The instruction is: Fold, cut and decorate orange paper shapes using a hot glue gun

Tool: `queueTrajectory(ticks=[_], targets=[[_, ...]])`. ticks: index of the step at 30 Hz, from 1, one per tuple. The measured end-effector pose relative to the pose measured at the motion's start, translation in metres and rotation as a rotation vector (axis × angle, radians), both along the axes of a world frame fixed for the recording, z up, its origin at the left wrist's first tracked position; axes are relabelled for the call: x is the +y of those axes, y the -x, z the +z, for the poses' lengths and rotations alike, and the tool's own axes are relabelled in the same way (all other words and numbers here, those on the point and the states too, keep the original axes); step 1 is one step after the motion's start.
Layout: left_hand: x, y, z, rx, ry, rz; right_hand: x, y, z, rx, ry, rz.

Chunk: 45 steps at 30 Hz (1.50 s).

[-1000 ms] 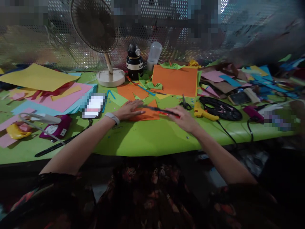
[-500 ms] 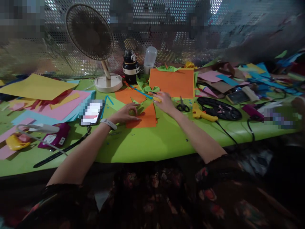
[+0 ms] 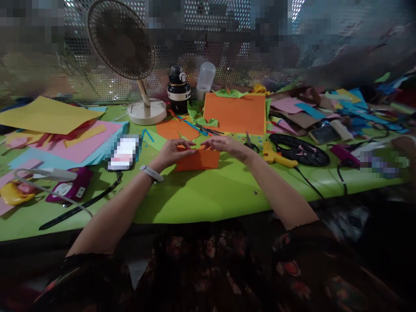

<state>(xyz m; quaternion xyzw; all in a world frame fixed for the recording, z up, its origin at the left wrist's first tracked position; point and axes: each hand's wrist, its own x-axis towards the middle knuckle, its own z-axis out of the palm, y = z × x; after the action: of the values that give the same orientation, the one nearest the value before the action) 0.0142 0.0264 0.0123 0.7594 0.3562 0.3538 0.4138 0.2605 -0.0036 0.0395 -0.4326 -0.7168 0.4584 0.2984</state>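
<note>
- In the head view, your left hand is at the upper left edge of the orange paper, thumb in front and fingers behind, narrowed in a pinch on it.
- Your right hand arches over the upper right part of the same paper, fingers bent and close together; the fingertips are small and dim here, so you cannot tell whether they grip the edge or only touch it.
- The orange paper is right in front of you, between your two hands, above the bare front part of the green tabletop.
- A pale watch circles your left wrist.
- Left of that hand you have a lit phone, and farther left a stack of pink and blue sheets.
- Just beyond your right wrist lie dark-handled scissors, partly hidden, with a yellow glue gun beside them and a black palette just behind the gun.
- Behind your hands, a larger orange panel bears crumpled green paper along its top; to its left stand a black bottle and a white fan.
</note>
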Motion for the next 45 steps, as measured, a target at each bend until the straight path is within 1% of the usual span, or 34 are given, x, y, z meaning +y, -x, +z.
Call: queueTrajectory(ticks=[2, 3, 4, 7, 8, 9, 11, 13, 16, 17, 18, 19, 20, 21, 22, 23, 25, 26, 27, 28, 31, 33, 34, 36, 38, 39, 40, 41, 42, 43, 45], targets=[[0.003, 0.0, -0.003, -0.037, 0.027, 0.025, 0.002, 0.002, 0.002, -0.136, -0.07, 0.007], [0.005, 0.001, -0.004, -0.054, 0.023, 0.065, 0.005, 0.004, 0.002, -0.173, -0.081, -0.016], [0.008, 0.002, -0.005, -0.066, -0.003, 0.133, 0.011, 0.006, 0.001, -0.176, -0.069, -0.06], [0.016, 0.011, -0.006, -0.045, -0.138, 0.424, 0.037, 0.016, -0.005, -0.06, 0.084, -0.25], [0.018, 0.015, -0.006, 0.0, -0.16, 0.49, 0.048, 0.021, -0.007, -0.033, 0.145, -0.322], [0.019, 0.019, -0.005, 0.074, -0.159, 0.514, 0.059, 0.026, -0.01, -0.021, 0.199, -0.381], [0.019, 0.026, -0.002, 0.269, -0.136, 0.495, 0.081, 0.039, -0.014, -0.02, 0.261, -0.438], [0.015, 0.03, 0.001, 0.453, -0.129, 0.465, 0.099, 0.053, -0.018, -0.028, 0.262, -0.453], [0.009, 0.03, 0.004, 0.611, -0.123, 0.407, 0.117, 0.068, -0.021, -0.033, 0.217, -0.48], [0.008, 0.029, 0.005, 0.644, -0.119, 0.379, 0.119, 0.07, -0.021, -0.041, 0.178, -0.501], [0.006, 0.028, 0.006, 0.678, -0.122, 0.353, 0.119, 0.07, -0.022, -0.07, 0.099, -0.525], [0.004, 0.027, 0.006, 0.716, -0.132, 0.33, 0.118, 0.068, -0.022, -0.124, -0.016, -0.542], [0.002, 0.025, 0.007, 0.753, -0.147, 0.304, 0.114, 0.064, -0.022, -0.197, -0.146, -0.527], [0.0, 0.024, 0.008, 0.788, -0.162, 0.275, 0.109, 0.058, -0.022, -0.281, -0.275, -0.468], [-0.002, 0.023, 0.009, 0.815, -0.175, 0.243, 0.103, 0.051, -0.023, -0.363, -0.367, -0.35], [-0.005, 0.021, 0.009, 0.834, -0.181, 0.212, 0.096, 0.044, -0.023, -0.43, -0.405, -0.184], [-0.008, 0.018, 0.011, 0.847, -0.178, 0.155, 0.082, 0.029, -0.024, -0.526, -0.399, 0.136], [-0.009, 0.016, 0.012, 0.845, -0.176, 0.127, 0.075, 0.023, -0.025, -0.567, -0.392, 0.229], [-0.01, 0.015, 0.013, 0.84, -0.174, 0.104, 0.068, 0.018, -0.026, -0.606, -0.381, 0.271], [-0.011, 0.014, 0.013, 0.831, -0.169, 0.084, 0.062, 0.014, -0.026, -0.637, -0.361, 0.272], [-0.01, 0.013, 0.012, 0.797, -0.117, 0.042, 0.046, 0.007, -0.025, -0.684, -0.27, 0.213], [-0.008, 0.015, 0.012, 0.768, -0.107, 0.005, 0.036, 0.005, -0.021, -0.687, -0.276, 0.205], [-0.007, 0.017, 0.012, 0.737, -0.134, -0.009, 0.031, 0.005, -0.018, -0.669, -0.315, 0.203], [-0.006, 0.023, 0.016, 0.624, -0.274, 0.008, 0.022, 0.004, -0.011, -0.593, -0.463, 0.138], [-0.006, 0.03, 0.024, 0.473, -0.495, 0.099, 0.012, 0.002, -0.006, -0.5, -0.671, -0.009], [-0.007, 0.033, 0.029, 0.434, -0.611, 0.142, 0.008, 0.002, -0.006, -0.474, -0.769, -0.087], [-0.008, 0.037, 0.033, 0.426, -0.716, 0.181, 0.003, 0.001, -0.006, -0.467, -0.853, -0.146], [-0.009, 0.04, 0.037, 0.444, -0.79, 0.185, -0.002, 0.001, -0.009, -0.479, -0.918, -0.176], [-0.01, 0.042, 0.039, 0.457, -0.842, 0.181, -0.006, 0.0, -0.014, -0.504, -0.965, -0.18], [-0.011, 0.044, 0.04, 0.493, -0.857, 0.15, -0.011, 0.0, -0.02, -0.539, -0.994, -0.161], [-0.011, 0.046, 0.036, 0.584, -0.814, 0.018, -0.018, -0.001, -0.035, -0.611, -1.006, -0.079]])
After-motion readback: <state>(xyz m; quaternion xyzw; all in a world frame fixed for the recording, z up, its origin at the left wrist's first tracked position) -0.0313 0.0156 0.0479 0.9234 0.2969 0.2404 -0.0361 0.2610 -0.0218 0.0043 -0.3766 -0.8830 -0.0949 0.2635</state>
